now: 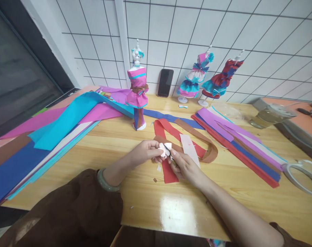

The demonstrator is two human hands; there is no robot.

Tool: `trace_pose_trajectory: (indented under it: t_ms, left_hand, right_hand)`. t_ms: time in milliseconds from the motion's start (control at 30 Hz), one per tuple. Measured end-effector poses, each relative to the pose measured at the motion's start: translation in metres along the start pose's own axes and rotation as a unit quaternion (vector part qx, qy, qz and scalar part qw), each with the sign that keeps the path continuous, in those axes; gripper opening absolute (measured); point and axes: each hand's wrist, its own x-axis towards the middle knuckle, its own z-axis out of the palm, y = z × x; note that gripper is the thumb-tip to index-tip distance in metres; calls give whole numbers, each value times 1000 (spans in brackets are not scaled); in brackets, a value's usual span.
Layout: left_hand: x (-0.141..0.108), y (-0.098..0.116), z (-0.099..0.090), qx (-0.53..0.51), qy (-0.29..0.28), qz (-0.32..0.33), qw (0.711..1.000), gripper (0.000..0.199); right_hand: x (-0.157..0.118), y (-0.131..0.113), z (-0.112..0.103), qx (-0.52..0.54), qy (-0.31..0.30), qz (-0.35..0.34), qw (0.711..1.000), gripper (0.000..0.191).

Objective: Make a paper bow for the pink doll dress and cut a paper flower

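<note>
My left hand pinches a small white paper flower with rounded petals. In my right hand is a pair of small scissors, its dark blade lying against the flower; my fingers hide most of the handles. Beneath and behind both hands lie a red paper strip and a brown strip that curls to the right. A pale pink piece of paper rests on them. Small paper scraps are scattered near my left hand.
A miniature dress form in pink paper stands ahead, with two more dressed forms to the right. A phone leans on the tiled wall. Coloured strips spread left; others lie right, near a tape roll and a cup.
</note>
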Motion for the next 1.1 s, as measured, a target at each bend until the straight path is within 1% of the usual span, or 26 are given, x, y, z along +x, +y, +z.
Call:
trace_pose_trajectory:
  t_ms: [100,267,367,467,600,833,967,1100]
  left_hand:
    - [0,0,0,6,-5,3,1000,21]
    - [1,-1,-1,6,19,12,1000,24]
    - [1,-2,0,13,24,13,1000,23]
    - [1,-3,0,5,23,10,1000,22]
    - [1,-4,1,-15,16,4,1000,22]
    - [0,-6,-1,4,3,27,1000,22]
    - [0,-3,-1,19,12,20,1000,24]
    - [0,-1,-1,23,22,10,999,25]
  right_hand:
    - [0,0,-1,-9,2,-5,1000,45]
    - [-1,-6,0,-30,1,5,1000,46]
    - [-1,-7,1,-29,-7,-4,1000,46]
    - [-1,-6,1,-16,-11,-5,1000,46]
    - [0,-4,1,22,-21,17,999,45]
    - [1,-3,0,54,-28,29,998,44]
    - [0,-4,0,22,-20,10,1000,45]
    - [0,-4,1,-7,-9,12,1000,47]
